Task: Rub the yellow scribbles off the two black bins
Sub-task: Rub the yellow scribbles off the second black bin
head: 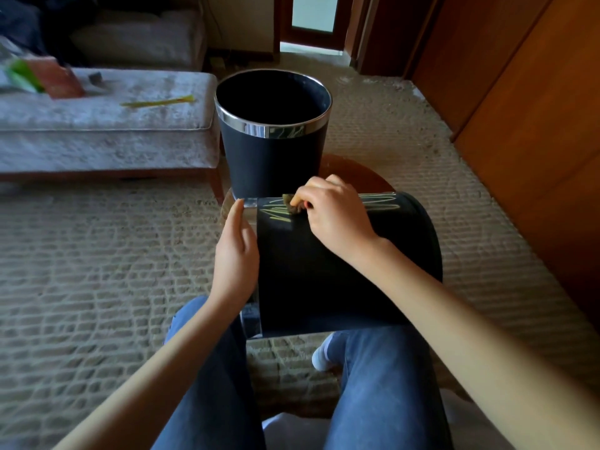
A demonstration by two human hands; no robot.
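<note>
A black bin [324, 280] lies on its side over my knees, its chrome rim to the left. Yellow scribbles [276, 215] run along its upper side, and more show to the right of my right hand. My right hand [334, 216] pinches a small dark pad [292, 204] and presses it on the scribbles near the rim. My left hand [237, 251] rests flat against the rim end, fingers straight. A second black bin [272, 157] stands upright behind, with faint yellow marks under its chrome rim.
A grey upholstered bench [107, 138] stands at the left, carrying a yellow marker [159, 102] and some packets. A small round brown table [360, 177] lies under the upright bin. Wooden cabinets [519, 108] line the right side. Patterned carpet covers the floor.
</note>
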